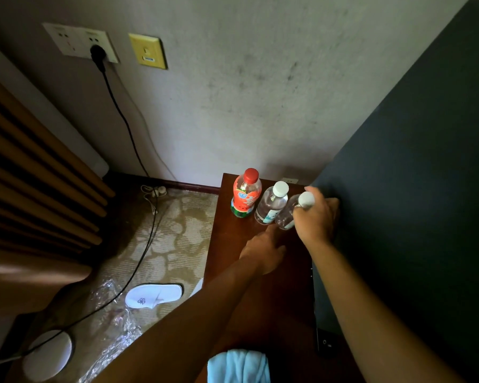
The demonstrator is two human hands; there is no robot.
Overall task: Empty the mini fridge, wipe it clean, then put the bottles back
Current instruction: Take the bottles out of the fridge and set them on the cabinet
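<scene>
From the head camera, three bottles stood in a row near the far edge of a dark wooden cabinet top [260,299]. The red-capped bottle [245,193], with a red and green label, stood upright toward the far left corner. Just beside it was a clear bottle with a white cap [271,204], and touching that one was a second clear white-capped bottle [293,211], tilted toward the camera at the far right, close to a dark blue panel [412,189].

The right hand [317,217] gripped that tilted bottle around its neck, fingers curled under the cap. The left hand [263,250] lay lower on the cabinet top, fingers stretched toward the bases of the two clear bottles (whether they touched a bottle could not be told).

A light blue cloth [238,366] sat bunched at the near edge. On the patterned carpet to the left lay a white slipper [154,295], crinkled clear plastic [116,327] and a black cable [127,128] running up to a wall socket [80,41].
</scene>
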